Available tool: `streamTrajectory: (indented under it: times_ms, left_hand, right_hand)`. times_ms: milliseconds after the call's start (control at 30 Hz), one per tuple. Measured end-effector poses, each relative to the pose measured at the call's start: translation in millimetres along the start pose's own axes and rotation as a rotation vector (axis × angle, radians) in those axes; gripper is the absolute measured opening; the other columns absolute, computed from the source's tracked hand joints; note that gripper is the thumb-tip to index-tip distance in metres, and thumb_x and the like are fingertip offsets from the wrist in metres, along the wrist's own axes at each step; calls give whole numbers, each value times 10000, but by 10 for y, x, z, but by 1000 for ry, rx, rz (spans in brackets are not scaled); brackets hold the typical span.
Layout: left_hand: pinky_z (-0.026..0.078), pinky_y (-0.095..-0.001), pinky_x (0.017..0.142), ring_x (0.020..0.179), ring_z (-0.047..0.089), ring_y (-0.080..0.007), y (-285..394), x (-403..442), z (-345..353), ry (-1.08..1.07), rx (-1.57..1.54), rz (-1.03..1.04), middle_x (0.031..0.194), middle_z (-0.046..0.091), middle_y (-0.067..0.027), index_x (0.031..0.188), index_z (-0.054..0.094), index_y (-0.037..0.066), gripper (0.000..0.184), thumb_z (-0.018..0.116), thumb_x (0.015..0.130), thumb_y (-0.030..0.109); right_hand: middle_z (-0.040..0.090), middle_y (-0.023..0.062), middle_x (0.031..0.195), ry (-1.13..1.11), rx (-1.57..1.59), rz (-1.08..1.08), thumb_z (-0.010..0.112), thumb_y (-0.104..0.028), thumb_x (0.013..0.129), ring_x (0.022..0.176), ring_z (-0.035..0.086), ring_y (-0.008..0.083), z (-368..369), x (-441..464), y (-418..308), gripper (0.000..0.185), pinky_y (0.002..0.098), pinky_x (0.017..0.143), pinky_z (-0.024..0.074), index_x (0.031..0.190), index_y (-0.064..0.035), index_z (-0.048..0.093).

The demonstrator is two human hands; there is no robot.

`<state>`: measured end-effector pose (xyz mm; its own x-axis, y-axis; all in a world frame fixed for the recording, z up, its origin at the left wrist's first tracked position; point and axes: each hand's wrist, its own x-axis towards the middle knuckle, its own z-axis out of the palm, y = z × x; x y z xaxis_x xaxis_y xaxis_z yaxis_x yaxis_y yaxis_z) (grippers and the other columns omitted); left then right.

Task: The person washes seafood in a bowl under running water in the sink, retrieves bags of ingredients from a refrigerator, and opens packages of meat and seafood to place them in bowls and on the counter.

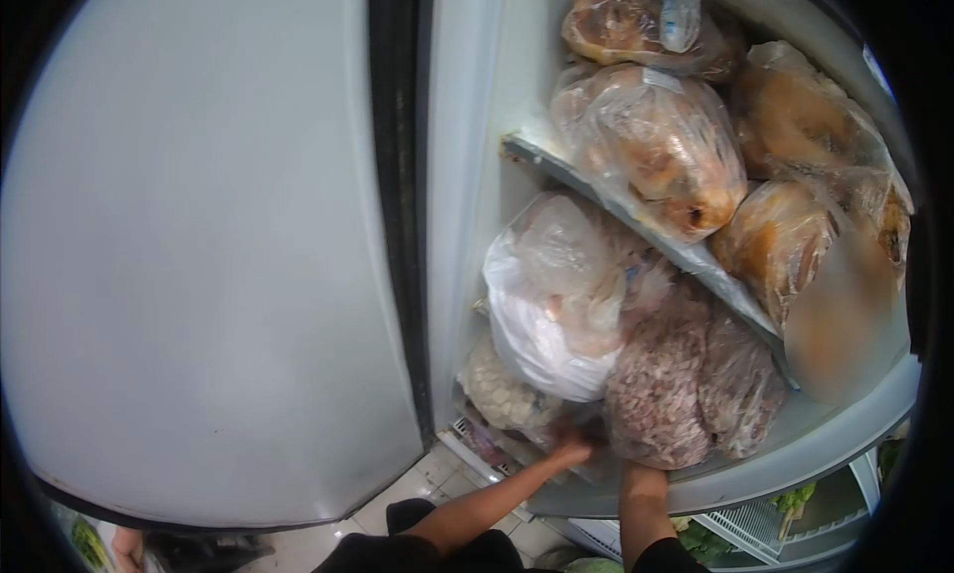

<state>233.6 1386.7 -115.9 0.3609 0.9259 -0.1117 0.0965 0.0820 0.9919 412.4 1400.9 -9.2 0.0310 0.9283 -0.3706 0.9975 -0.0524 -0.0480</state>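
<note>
Inside the freezer compartment, my left hand reaches in beside a bag of pale pieces; its fingers are partly hidden in shadow and plastic. My right hand is under the bag of pinkish ground meat, which hides its fingers. A second bag of similar meat lies against the first on the right. Above my left hand rests a white plastic bag with a clear bag on it.
A slanted shelf edge divides the compartment. Bagged poultry lies above it. The open grey door stands at left. Another person's hand shows at bottom left. Racks with greens are at lower right.
</note>
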Motion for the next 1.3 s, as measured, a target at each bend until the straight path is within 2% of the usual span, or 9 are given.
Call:
streamTrajectory:
  times_ms: [133, 300, 367, 500, 567, 600, 767, 1300]
  left_hand:
    - [451, -296, 836, 954, 571, -171, -231, 702, 232, -32, 73, -211, 1062, 620, -109, 1153, 569, 8, 383, 571, 882, 279]
    - [449, -300, 821, 947, 569, -172, -556, 1009, 296, 10, 10, -425, 1057, 621, -107, 1139, 576, 16, 380, 572, 875, 290]
    - [448, -301, 814, 944, 569, -173, -625, 1076, 305, 23, -15, -475, 1055, 622, -107, 1134, 579, 20, 379, 572, 873, 294]
    - [446, -304, 802, 938, 567, -174, -700, 1181, 315, 40, -73, -548, 1050, 623, -106, 1123, 585, 26, 377, 573, 867, 303]
    - [445, -305, 796, 935, 567, -174, -731, 1221, 318, 44, -92, -577, 1048, 623, -105, 1118, 588, 30, 376, 573, 865, 308]
    - [444, -306, 793, 934, 567, -175, -752, 1247, 312, 44, -99, -587, 1047, 624, -105, 1115, 589, 31, 376, 573, 864, 310]
    - [442, -310, 778, 927, 565, -176, -831, 1286, 329, 48, -136, -640, 1042, 625, -104, 1102, 597, 40, 373, 574, 857, 321]
    - [435, -321, 730, 904, 561, -180, -955, 1255, 368, 108, -247, -707, 1026, 629, -99, 1059, 621, 67, 368, 577, 836, 357]
  right_hand:
    - [548, 71, 1243, -120, -190, -15, 491, -350, 925, 1163, 486, 224, 61, -373, -91, 446, 366, 984, 383, 1253, -47, 506]
    - [546, 73, 1246, -352, -371, 51, 492, -347, 926, 1167, 483, 226, -73, -673, -338, 450, 363, 988, 379, 1257, -42, 502]
    - [545, 74, 1247, -374, -395, 64, 493, -346, 927, 1168, 481, 227, -95, -780, -428, 452, 361, 989, 377, 1259, -40, 500]
    - [566, 201, 1145, 281, -191, -145, 535, -349, 861, 1073, 540, 314, 739, -689, 167, 379, 417, 926, 419, 1139, -93, 565]
    - [577, 264, 1094, 612, -83, -253, 557, -351, 828, 1025, 569, 358, 899, -613, 259, 344, 445, 894, 439, 1080, -120, 598]
    - [576, 261, 1097, 633, -70, -275, 556, -349, 829, 1028, 567, 356, 963, -608, 291, 346, 443, 896, 438, 1084, -118, 595]
    - [571, 247, 1111, 478, -91, -231, 552, -340, 838, 1041, 559, 345, 803, -685, 143, 354, 435, 906, 431, 1102, -108, 583]
    - [556, 201, 1158, 306, -79, -209, 537, -312, 864, 1085, 531, 311, 505, -340, -97, 383, 410, 938, 411, 1163, -74, 543]
